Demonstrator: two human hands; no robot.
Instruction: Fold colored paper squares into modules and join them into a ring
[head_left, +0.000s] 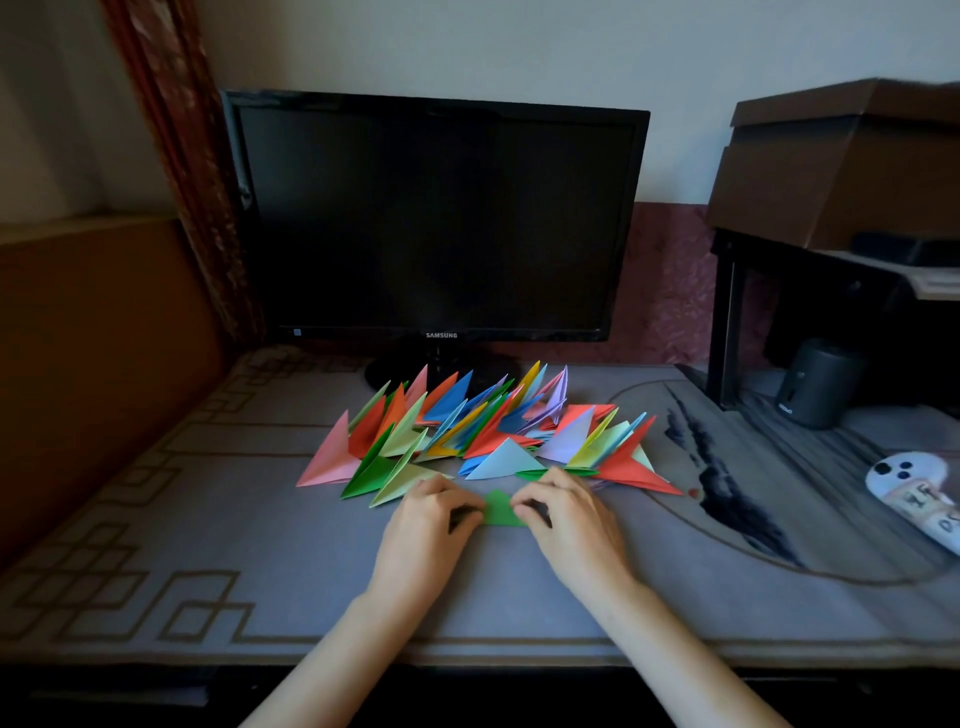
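Observation:
A small green paper piece (500, 508) lies flat on the desk mat, folded so a point faces away from me. My left hand (428, 525) presses its left end with bent fingers, and my right hand (563, 519) pinches its right end. Just behind the hands spreads a pile of folded paper modules (467, 431), several pointed triangles in pink, green, orange, blue, yellow, lilac and red, some standing up, some lying flat. The parts of the green piece under my fingers are hidden.
A dark monitor (436, 218) stands behind the pile. The patterned grey desk mat (260, 545) covers the table. At right are a black shelf with a brown box (841, 166), a small dark speaker (815, 384) and a white toy (914, 483).

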